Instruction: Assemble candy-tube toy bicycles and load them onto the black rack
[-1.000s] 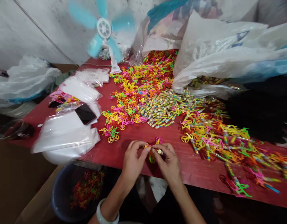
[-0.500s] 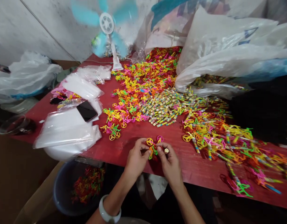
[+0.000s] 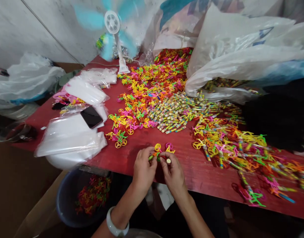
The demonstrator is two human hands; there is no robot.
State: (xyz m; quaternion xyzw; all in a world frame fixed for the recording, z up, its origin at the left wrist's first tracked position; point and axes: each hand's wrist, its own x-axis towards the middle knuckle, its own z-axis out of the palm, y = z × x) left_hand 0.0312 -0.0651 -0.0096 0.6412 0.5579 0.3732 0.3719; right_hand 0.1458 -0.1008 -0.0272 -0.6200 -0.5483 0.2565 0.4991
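Both of my hands meet over the near edge of the red table (image 3: 122, 158). My left hand (image 3: 144, 169) pinches a small plastic toy bicycle (image 3: 157, 147), with a yellow wheel and green and orange parts showing. My right hand (image 3: 174, 172) is closed around a slim printed tube (image 3: 168, 161); only its pale end shows by the fingers. Its fingertips touch the coloured bicycle parts. A pink wheel (image 3: 169, 145) and a yellow frame stand just beyond the fingers. Much of what lies between the fingertips is hidden.
Loose toy bicycles (image 3: 128, 115) and a pile of printed tubes (image 3: 171, 112) cover the table's middle. Bicycles with tubes (image 3: 223, 142) lie at right. Clear bags (image 3: 70, 138), a phone (image 3: 91, 117) and a spinning fan (image 3: 112, 22) stand left. A basin (image 3: 65, 205) sits below.
My right hand has shifted a little left, bringing the tube's end closer to my left hand. My left fingers have closed further over the toy bicycle, and a green end shows between them.
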